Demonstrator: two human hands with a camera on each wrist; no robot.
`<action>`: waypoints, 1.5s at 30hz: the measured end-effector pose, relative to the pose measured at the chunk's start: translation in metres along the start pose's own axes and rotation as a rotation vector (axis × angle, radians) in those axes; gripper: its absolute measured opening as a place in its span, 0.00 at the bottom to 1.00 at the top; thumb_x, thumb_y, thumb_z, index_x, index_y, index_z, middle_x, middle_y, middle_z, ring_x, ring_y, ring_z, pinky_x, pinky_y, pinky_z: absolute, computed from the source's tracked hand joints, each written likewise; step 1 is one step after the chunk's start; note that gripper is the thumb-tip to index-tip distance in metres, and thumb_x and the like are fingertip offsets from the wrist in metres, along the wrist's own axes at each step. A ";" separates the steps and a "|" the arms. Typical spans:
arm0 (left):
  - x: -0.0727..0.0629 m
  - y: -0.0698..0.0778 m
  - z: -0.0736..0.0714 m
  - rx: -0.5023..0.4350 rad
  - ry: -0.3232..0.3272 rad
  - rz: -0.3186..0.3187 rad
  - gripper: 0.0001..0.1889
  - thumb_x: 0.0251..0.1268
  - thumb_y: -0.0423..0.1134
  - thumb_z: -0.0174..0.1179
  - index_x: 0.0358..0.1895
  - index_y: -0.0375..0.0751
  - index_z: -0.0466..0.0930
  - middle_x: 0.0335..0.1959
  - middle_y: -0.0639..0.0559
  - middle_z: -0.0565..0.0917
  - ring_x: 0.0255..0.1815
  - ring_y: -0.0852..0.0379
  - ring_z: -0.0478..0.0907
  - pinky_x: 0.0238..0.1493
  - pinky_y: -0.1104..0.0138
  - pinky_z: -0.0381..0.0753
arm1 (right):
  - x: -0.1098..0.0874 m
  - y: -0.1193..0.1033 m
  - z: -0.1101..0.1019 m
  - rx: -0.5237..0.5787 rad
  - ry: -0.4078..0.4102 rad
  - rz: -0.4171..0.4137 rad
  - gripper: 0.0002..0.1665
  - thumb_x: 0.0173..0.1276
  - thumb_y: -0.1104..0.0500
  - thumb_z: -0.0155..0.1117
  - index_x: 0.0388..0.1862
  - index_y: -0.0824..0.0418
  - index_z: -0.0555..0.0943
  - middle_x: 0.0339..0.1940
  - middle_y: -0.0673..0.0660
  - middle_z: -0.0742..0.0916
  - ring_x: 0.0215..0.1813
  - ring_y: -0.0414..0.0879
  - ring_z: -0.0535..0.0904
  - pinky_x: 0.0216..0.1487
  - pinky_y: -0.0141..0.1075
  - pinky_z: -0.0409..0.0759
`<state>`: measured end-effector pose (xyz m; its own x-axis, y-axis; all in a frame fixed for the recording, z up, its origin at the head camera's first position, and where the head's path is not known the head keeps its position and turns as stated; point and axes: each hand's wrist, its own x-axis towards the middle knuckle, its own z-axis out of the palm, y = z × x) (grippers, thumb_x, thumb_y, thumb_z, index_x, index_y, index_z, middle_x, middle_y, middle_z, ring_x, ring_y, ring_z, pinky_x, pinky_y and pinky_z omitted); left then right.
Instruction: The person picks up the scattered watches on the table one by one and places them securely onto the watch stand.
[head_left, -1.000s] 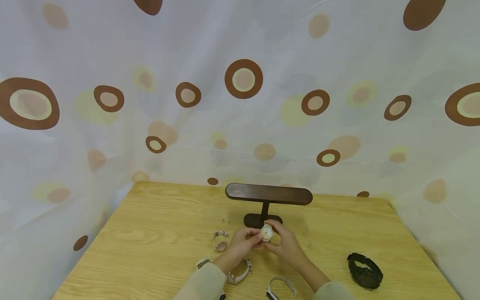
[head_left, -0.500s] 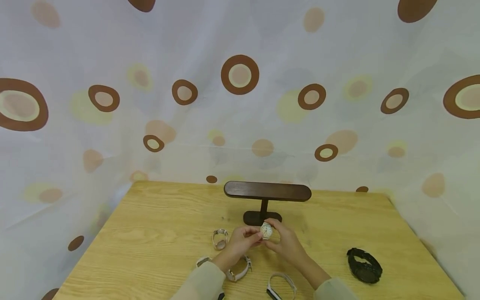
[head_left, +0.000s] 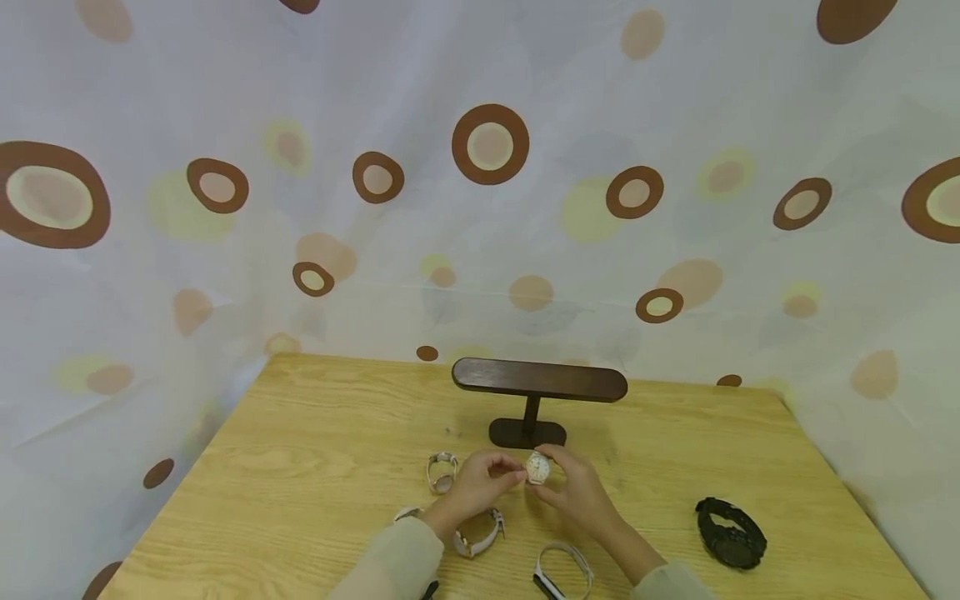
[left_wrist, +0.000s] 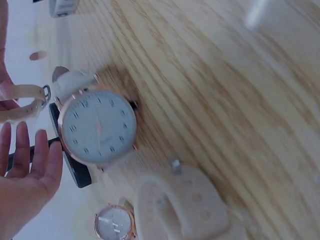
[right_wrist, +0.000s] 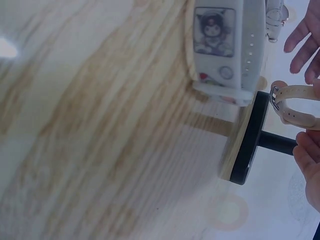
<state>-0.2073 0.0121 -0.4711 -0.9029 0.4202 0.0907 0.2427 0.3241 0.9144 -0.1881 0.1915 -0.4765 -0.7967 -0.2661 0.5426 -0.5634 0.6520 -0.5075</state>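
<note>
Between both hands is a small wristwatch (head_left: pixel 537 468) with a round pale face and a light strap. My right hand (head_left: pixel 579 493) grips its case between thumb and fingers. The left hand (head_left: pixel 480 485) has thumb and fingertip pinched together at the watch's left edge; their exact contact is hard to make out. In the left wrist view, the other fingers of the left hand (left_wrist: pixel 30 180) are extended below the looped, buckled strap (left_wrist: pixel 22 102). The right wrist view shows my right hand (right_wrist: pixel 311 167) at that strap's lower side. A dark wooden T-shaped stand (head_left: pixel 540 379) rises just behind.
A white-strapped watch (head_left: pixel 480 546) and another small watch (head_left: pixel 442 475) lie by the left forearm, with one more partly hidden (head_left: pixel 408 512). A pale wristband (head_left: pixel 566 571) lies between the forearms, and a bulky black watch (head_left: pixel 731 537) at right on the wooden table (head_left: pixel 330 433).
The left thumb has slid off the watch face to its left edge, and the watch sits slightly farther right. The right hand keeps its grip. The head view has shifted slightly.
</note>
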 end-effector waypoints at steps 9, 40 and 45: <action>-0.002 -0.008 -0.016 0.416 -0.016 0.084 0.15 0.62 0.38 0.59 0.51 0.35 0.78 0.51 0.42 0.79 0.55 0.45 0.74 0.56 0.54 0.76 | -0.008 0.001 -0.006 0.004 -0.070 0.263 0.29 0.44 0.64 0.77 0.48 0.67 0.78 0.45 0.58 0.84 0.49 0.53 0.80 0.53 0.47 0.79; 0.025 -0.007 -0.073 0.937 0.431 0.167 0.36 0.54 0.42 0.67 0.65 0.35 0.61 0.64 0.32 0.61 0.64 0.36 0.60 0.65 0.48 0.65 | -0.030 0.035 -0.041 -0.041 -0.042 0.445 0.31 0.50 0.61 0.74 0.53 0.69 0.76 0.51 0.64 0.82 0.50 0.55 0.80 0.48 0.45 0.81; 0.035 0.002 -0.076 1.065 0.377 0.206 0.38 0.55 0.46 0.66 0.66 0.35 0.60 0.66 0.33 0.59 0.65 0.38 0.62 0.65 0.51 0.67 | -0.032 0.042 -0.046 -0.042 -0.004 0.441 0.31 0.50 0.62 0.73 0.53 0.69 0.75 0.51 0.65 0.82 0.48 0.55 0.80 0.47 0.45 0.81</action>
<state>-0.2656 -0.0367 -0.4359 -0.8163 0.3267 0.4764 0.4133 0.9065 0.0865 -0.1760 0.2601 -0.4840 -0.9598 0.0411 0.2777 -0.1604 0.7318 -0.6624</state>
